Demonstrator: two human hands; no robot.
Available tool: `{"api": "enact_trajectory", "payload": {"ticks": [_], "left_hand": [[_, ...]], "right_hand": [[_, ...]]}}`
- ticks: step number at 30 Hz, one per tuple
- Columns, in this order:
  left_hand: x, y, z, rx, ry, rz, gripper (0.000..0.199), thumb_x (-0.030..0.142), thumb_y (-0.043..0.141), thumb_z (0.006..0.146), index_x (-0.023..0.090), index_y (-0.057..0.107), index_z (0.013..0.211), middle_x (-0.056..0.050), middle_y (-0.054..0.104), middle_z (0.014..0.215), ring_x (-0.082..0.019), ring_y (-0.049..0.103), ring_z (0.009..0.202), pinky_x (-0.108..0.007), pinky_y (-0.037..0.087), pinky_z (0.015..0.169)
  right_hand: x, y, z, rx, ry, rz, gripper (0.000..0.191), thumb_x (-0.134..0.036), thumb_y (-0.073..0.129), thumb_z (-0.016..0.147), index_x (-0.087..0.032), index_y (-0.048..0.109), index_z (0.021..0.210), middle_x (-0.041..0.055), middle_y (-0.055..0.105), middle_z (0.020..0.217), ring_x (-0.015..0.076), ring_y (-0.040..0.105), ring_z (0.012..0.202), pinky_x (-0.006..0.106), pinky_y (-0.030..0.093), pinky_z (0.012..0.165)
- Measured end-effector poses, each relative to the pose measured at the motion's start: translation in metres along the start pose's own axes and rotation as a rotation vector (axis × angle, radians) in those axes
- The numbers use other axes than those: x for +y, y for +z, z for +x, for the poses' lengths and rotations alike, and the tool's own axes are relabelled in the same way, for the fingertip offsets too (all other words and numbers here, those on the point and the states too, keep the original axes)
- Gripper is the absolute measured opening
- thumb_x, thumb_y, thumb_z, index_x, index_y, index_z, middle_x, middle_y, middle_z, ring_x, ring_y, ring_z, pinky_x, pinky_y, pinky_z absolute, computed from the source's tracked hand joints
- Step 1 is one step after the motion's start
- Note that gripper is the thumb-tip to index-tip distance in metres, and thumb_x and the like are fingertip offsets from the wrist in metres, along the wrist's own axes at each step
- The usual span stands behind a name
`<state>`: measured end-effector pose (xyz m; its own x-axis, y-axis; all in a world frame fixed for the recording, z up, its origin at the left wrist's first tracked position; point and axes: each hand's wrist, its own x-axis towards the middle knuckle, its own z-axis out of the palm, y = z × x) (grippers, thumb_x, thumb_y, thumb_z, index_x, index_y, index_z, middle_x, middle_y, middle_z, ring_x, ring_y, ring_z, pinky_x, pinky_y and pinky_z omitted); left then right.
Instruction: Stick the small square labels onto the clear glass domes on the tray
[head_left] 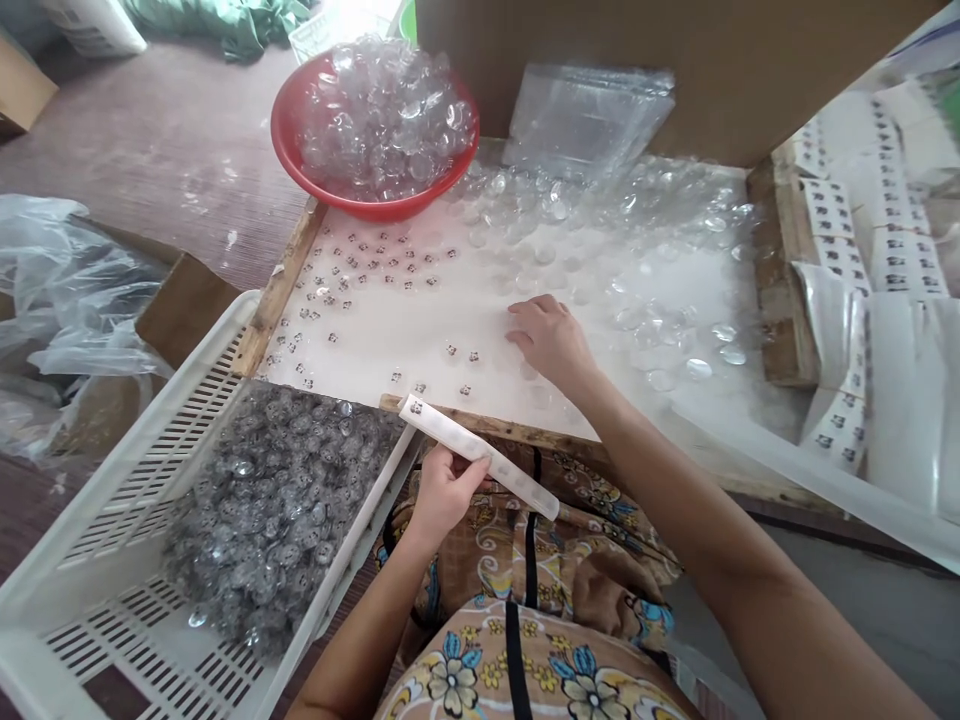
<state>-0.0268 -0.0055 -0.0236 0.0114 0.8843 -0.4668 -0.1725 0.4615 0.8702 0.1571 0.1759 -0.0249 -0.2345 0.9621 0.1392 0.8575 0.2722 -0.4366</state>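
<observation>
Fingers of our left hand, head view, pinch long narrow white strip, black print at its far end, held slantwise at near edge of wood-rimmed white desk. Our right hand hangs low over desk or touches it, we cannot tell which; thumb and forefinger parted, nothing visible between. Clear shiny round discs scatter right of it, black-printed clear discs left. Strip looks light, thin, bendable: best gripped by long edges. Discs likely light, slippery: we'd take rims.
</observation>
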Motion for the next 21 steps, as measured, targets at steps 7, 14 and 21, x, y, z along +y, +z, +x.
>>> {"api": "enact_trajectory", "payload": {"ticks": [7,14,21], "left_hand": [[0.0006,0.0031,-0.0001,0.002,0.001,0.027,0.026,0.037,0.077,0.072,0.015,0.065,0.079,-0.004,0.071,0.073,-0.021,0.069,0.066,-0.032,0.061,0.06],[0.0026,0.002,0.0009,0.008,-0.012,0.033,0.027,0.038,0.077,0.072,0.015,0.065,0.08,-0.004,0.071,0.074,-0.022,0.07,0.067,-0.032,0.06,0.06],[-0.0013,-0.0004,0.0019,0.023,-0.021,0.016,0.028,0.038,0.078,0.071,0.015,0.066,0.082,-0.004,0.07,0.073,-0.021,0.069,0.065,-0.031,0.059,0.059]], "right_hand": [[0.0007,0.0074,0.0065,-0.016,-0.062,-0.112,0.026,-0.019,0.042,0.093,-0.016,0.063,0.108,0.0175,0.06,0.105,0.0304,0.055,0.096,0.04,0.046,0.077],[-0.0026,-0.0001,0.0056,-0.007,-0.088,-0.109,0.025,-0.021,0.043,0.094,-0.018,0.062,0.111,0.0166,0.06,0.107,0.0304,0.054,0.098,0.04,0.045,0.075],[-0.0063,0.0029,0.0088,-0.096,-0.053,-0.145,0.02,-0.02,0.051,0.093,-0.016,0.064,0.108,0.0179,0.055,0.116,0.0316,0.054,0.102,0.039,0.046,0.074]]}}
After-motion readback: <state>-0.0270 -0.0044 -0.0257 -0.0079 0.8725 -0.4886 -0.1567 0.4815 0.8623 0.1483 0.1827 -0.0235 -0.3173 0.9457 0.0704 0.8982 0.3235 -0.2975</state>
